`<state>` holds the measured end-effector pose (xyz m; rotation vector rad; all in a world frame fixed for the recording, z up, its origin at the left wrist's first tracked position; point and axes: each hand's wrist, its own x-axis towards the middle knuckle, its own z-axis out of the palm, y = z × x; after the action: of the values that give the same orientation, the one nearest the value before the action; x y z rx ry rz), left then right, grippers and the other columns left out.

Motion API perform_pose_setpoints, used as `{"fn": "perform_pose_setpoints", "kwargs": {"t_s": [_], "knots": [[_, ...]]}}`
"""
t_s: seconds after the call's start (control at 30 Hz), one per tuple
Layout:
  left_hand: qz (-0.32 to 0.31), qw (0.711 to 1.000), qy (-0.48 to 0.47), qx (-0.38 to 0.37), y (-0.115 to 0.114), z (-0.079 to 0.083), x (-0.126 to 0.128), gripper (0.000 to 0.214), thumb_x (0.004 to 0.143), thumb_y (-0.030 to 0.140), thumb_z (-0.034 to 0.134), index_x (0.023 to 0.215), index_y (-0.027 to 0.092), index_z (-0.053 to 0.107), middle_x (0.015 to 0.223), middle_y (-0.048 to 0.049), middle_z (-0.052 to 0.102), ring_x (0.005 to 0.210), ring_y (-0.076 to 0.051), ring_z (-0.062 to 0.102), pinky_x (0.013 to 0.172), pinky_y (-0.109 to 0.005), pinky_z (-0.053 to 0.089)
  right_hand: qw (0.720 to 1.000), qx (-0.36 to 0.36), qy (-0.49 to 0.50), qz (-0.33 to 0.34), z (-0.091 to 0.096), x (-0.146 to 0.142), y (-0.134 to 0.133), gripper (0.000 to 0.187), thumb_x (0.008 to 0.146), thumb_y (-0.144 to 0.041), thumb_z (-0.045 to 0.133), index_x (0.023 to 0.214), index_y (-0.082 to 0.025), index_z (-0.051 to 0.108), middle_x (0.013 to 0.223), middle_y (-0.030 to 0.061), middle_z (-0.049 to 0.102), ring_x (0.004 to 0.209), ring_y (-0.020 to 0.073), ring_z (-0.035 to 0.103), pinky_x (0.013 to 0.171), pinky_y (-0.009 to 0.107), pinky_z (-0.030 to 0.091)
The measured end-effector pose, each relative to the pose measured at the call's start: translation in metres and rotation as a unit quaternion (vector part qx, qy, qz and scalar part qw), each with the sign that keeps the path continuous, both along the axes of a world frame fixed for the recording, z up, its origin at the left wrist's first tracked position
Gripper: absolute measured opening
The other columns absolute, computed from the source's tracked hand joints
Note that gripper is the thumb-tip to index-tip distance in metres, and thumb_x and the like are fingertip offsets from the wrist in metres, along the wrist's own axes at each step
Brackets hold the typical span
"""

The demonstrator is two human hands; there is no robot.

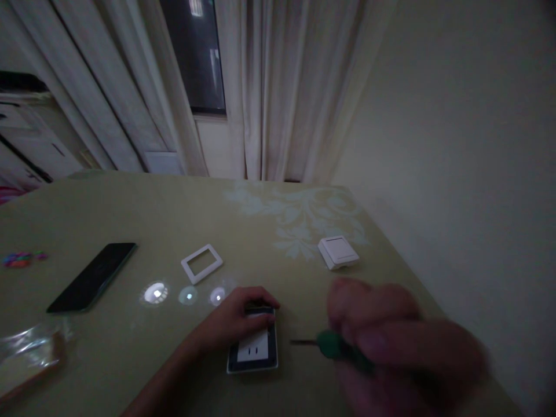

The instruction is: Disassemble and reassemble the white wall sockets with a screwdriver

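On the table near me lies a wall socket point(253, 352), with a white slotted face and a dark frame around it. My left hand point(238, 315) grips its far end, fingers over the top edge and thumb across the face. Close to the camera and blurred, my right hand point(391, 341) is closed around a screwdriver point(329, 344) with a green handle. The screwdriver's thin shaft points left, and its tip is just right of the socket, apart from it. Beyond my left hand rests a white rectangular cover frame point(202, 263).
A white wall switch point(339, 252) sits at the right, near the table edge and wall. To the left are a black phone point(93, 278), clear plastic packaging point(32, 353) and small colourful items point(21, 259). Curtains point(278, 87) hang behind the table point(143, 214).
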<state>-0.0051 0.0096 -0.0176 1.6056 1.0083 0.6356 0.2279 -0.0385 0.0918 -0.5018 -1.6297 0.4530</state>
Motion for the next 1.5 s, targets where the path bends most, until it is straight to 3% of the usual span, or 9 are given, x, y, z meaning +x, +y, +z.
{"fn": "perform_pose_setpoints", "kwargs": {"t_s": [0.07, 0.13, 0.2, 0.57, 1.27, 1.5], "knots": [[-0.015, 1.000, -0.004, 0.010, -0.001, 0.001, 0.001, 0.026, 0.094, 0.040, 0.078, 0.113, 0.023, 0.081, 0.110, -0.0044, 0.082, 0.105, -0.025, 0.076, 0.095, -0.035, 0.058, 0.996, 0.057, 0.073, 0.009, -0.010, -0.021, 0.031, 0.022, 0.105, -0.023, 0.050, 0.115, -0.026, 0.070, 0.076, 0.0007, 0.060, 0.061, 0.0180, 0.058, 0.052, 0.033, 0.051], [-0.022, 1.000, -0.007, 0.017, -0.001, 0.003, 0.002, 0.025, 0.095, 0.039, 0.076, 0.114, 0.023, 0.081, 0.112, -0.0049, 0.082, 0.106, -0.025, 0.076, 0.097, -0.036, 0.058, 0.986, 0.089, 0.140, 0.001, -0.020, -0.039, 0.051, 0.024, 0.098, -0.019, 0.050, 0.108, -0.020, 0.072, 0.077, 0.0025, 0.060, 0.062, 0.0183, 0.056, 0.051, 0.033, 0.047], [-0.025, 0.999, -0.010, 0.022, -0.001, 0.004, 0.003, 0.025, 0.096, 0.038, 0.075, 0.114, 0.022, 0.081, 0.112, -0.0055, 0.082, 0.106, -0.025, 0.076, 0.097, -0.037, 0.058, 0.985, 0.075, 0.153, 0.007, -0.028, -0.050, 0.059, 0.024, 0.096, -0.019, 0.051, 0.106, -0.019, 0.072, 0.077, 0.0030, 0.059, 0.064, 0.0186, 0.055, 0.053, 0.034, 0.046], [-0.033, 0.999, -0.014, 0.032, -0.001, 0.007, 0.006, 0.021, 0.097, 0.033, 0.074, 0.111, 0.021, 0.082, 0.107, -0.0051, 0.085, 0.099, -0.024, 0.078, 0.090, -0.034, 0.060, 0.989, 0.056, 0.136, 0.014, -0.044, -0.064, 0.058, 0.021, 0.096, -0.020, 0.051, 0.104, -0.020, 0.071, 0.077, 0.0015, 0.057, 0.065, 0.0184, 0.056, 0.056, 0.034, 0.044], [-0.038, 0.999, -0.017, 0.030, -0.001, 0.008, 0.007, 0.022, 0.095, 0.033, 0.072, 0.112, 0.021, 0.080, 0.106, -0.0046, 0.083, 0.098, -0.024, 0.076, 0.091, -0.034, 0.059, 0.990, 0.017, 0.137, 0.015, -0.045, -0.060, 0.064, 0.020, 0.097, -0.021, 0.051, 0.102, -0.023, 0.070, 0.078, 0.0012, 0.058, 0.066, 0.0189, 0.055, 0.057, 0.034, 0.044], [-0.037, 0.999, -0.013, 0.038, -0.003, 0.013, 0.007, 0.015, 0.094, 0.030, 0.069, 0.102, 0.021, 0.078, 0.101, -0.0030, 0.081, 0.096, -0.024, 0.073, 0.087, -0.034, 0.059, 0.983, 0.031, -0.072, 0.168, -0.018, -0.043, 0.070, 0.045, 0.103, -0.026, 0.041, 0.135, -0.017, 0.072, 0.100, 0.0092, 0.074, 0.085, 0.0217, 0.070, 0.069, 0.036, 0.059]]}}
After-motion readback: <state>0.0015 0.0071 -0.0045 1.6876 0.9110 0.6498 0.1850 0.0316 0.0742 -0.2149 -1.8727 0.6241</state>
